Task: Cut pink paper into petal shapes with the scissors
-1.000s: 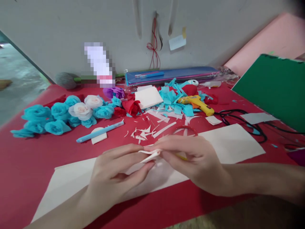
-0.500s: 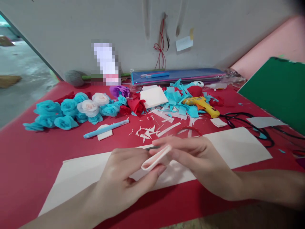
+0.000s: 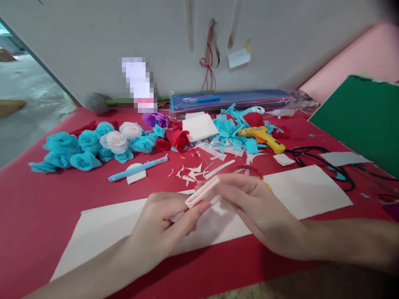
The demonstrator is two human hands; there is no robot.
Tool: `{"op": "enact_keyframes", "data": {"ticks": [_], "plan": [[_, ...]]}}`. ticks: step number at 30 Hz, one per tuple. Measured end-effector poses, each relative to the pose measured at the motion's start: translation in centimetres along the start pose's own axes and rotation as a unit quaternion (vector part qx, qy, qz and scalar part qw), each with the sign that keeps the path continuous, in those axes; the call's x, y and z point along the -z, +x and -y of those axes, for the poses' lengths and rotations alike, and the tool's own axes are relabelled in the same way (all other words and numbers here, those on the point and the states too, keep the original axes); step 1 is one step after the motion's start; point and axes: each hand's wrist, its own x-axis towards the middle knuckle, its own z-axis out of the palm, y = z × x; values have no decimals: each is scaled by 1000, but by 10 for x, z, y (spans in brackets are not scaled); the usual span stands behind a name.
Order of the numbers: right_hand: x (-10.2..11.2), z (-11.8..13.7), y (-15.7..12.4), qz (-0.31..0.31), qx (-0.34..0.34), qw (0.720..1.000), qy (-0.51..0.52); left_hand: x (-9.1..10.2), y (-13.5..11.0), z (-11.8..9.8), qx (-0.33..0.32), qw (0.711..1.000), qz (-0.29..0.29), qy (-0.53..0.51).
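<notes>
Illumination is soft and moderately dim. The floor [image 3: 40, 89], far left of and beyond the fingers [image 3: 185, 220], is comparatively bright. A diffuse shadow falls on the white sheet [image 3: 308, 191] below the fingers; a darker one covers the tabletop [image 3: 37, 207] beneath the right forearm [image 3: 339, 241]. Clear plastic [image 3: 299, 99] beyond the fingers shows small highlights. A pixelated block [image 3: 139, 85] masks an area beyond and left of them. Fine detail is soft; the upper corner, far right of the fingers, darkens and blurs.

Left hand [image 3: 162, 224], right hand [image 3: 266, 214] hold folded paper [image 3: 205, 193] over white sheet [image 3: 308, 191] on red table [image 3: 199, 270]
</notes>
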Motion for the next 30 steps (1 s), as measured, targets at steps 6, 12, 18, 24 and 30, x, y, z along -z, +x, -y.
{"op": "enact_keyframes", "data": {"ticks": [6, 12, 18, 24, 30], "plan": [[2, -6, 2, -56, -21, 997, 48, 0, 1, 4, -18, 1000, -16, 17], [-3, -5, 3, -69, -38, 995, 59, 0, -1, 4, 15, 999, -28, -6], [-3, -7, 5, -90, -56, 994, 24, -2, -3, 5, 29, 998, -12, -51], [3, -2, 9, -55, -82, 995, -14, 0, -1, 6, 34, 995, 40, -87], [5, 6, 10, -16, -41, 981, -188, 2, -2, 7, 15, 994, 88, -65]]}}
